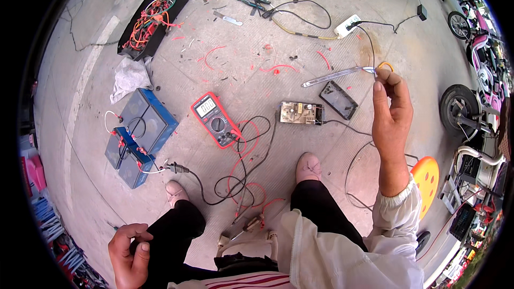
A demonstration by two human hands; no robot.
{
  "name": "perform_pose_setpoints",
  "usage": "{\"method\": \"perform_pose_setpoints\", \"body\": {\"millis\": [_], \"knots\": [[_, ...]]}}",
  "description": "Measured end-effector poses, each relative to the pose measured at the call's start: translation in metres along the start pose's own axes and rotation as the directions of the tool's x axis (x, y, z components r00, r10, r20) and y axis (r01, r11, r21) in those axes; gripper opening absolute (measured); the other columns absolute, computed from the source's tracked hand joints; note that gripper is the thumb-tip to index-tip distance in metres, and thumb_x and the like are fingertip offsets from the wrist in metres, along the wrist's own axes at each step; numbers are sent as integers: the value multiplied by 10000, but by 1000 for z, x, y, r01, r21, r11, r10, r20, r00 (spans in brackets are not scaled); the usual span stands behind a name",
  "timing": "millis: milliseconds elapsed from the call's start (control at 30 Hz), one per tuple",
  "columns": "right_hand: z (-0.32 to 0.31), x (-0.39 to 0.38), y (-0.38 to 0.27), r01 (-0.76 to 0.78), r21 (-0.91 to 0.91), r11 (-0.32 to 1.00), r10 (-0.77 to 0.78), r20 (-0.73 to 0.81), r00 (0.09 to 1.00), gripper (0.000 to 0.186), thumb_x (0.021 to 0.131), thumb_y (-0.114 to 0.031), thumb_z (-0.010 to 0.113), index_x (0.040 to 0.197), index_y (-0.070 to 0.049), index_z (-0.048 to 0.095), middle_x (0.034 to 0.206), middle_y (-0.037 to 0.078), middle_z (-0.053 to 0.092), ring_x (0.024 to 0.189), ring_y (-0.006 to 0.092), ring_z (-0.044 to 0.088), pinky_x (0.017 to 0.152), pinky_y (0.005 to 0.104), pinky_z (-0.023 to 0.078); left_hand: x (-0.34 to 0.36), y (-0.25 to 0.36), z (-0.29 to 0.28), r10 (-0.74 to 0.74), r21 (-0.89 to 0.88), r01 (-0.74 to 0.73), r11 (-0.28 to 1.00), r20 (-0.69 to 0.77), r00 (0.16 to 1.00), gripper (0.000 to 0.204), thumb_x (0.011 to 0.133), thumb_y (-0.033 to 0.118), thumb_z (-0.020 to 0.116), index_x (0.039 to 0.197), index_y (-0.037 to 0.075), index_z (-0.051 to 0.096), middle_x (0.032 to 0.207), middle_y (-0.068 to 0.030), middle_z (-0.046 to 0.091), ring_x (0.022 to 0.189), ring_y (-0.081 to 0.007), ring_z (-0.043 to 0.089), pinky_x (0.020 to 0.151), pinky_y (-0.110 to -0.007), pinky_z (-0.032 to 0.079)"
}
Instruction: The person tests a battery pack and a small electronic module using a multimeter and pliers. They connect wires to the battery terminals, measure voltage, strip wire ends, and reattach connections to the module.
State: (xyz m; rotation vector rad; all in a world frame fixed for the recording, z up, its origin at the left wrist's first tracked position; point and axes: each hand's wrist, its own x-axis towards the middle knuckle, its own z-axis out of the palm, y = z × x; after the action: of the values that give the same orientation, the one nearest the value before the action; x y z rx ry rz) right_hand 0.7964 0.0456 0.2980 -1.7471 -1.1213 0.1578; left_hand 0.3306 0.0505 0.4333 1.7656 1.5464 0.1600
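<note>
My right hand (393,115) is raised over the floor at right, thumb and forefinger pinched at the end of a long, slim silvery tool (333,76). A yellow-orange loop (386,66) shows behind those fingers; whether it belongs to the tool I cannot tell. Below the tool lies a dark plastic case half (339,100), beside an opened charger (301,113) with its circuit board exposed. Loosely curled, my left hand (129,257) hangs at lower left with nothing visible in it. A red multimeter (216,120) with a lit display lies ahead of my feet, its leads tangled nearby.
Blue batteries (147,118) joined by short wires stand at left, near a grey cloth (130,79). Behind are a black box of wires (170,15), pliers (249,0) and a white power strip (347,25). An orange stool (425,184) and parked vehicles (460,109) flank the right.
</note>
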Motion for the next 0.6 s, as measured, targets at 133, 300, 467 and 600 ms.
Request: {"method": "perform_pose_setpoints", "body": {"millis": [133, 300, 467, 600], "knots": [[-83, -95, -184, -21, 18, 1000, 8, 563, 826, 208, 832, -27, 642, 1037, -6, 610, 846, 90, 602, 779, 224, 589, 705, 314, 473, -58, -16, -25, 138, 150, -165, 975, 176, 975, 272, 796, 89, 671, 1052, 10, 623, 850, -141, 641, 777, -275, 633, 699, -352, 494], [-106, -206, -322, 532, 80, 843, -340, 846, 412, 245, 741, -214, 661, 939, -91, 584, 759, 18, 492, 668, 170, 535, 598, 294, 435, -105, -36, -40, 187, 297, -300, 906, 355, 916, 323, 822, 208, 676, 1075, 13, 625, 876, -148, 657, 840, -336, 615, 732, -394, 489], [-64, -293, -379, 617, 115, 778, -368, 880, 300, 140, 742, -144, 613, 838, -42, 618, 769, 52, 597, 720, 191, 599, 634, 298, 461, -131, -50, -48, 251, 228, -324, 918, 298, 921, 322, 843, 221, 658, 1078, 5, 607, 884, -173, 646, 825, -356, 609, 719, -406, 477], [-17, -335, -360, 625, 111, 773, -297, 934, 201, 195, 729, -145, 668, 894, -41, 670, 854, 84, 646, 826, 230, 640, 683, 321, 493, -148, -66, -53, 255, 211, -312, 926, 255, 932, 315, 854, 227, 650, 1090, 21, 610, 889, -169, 648, 827, -351, 614, 713, -403, 480]]}}
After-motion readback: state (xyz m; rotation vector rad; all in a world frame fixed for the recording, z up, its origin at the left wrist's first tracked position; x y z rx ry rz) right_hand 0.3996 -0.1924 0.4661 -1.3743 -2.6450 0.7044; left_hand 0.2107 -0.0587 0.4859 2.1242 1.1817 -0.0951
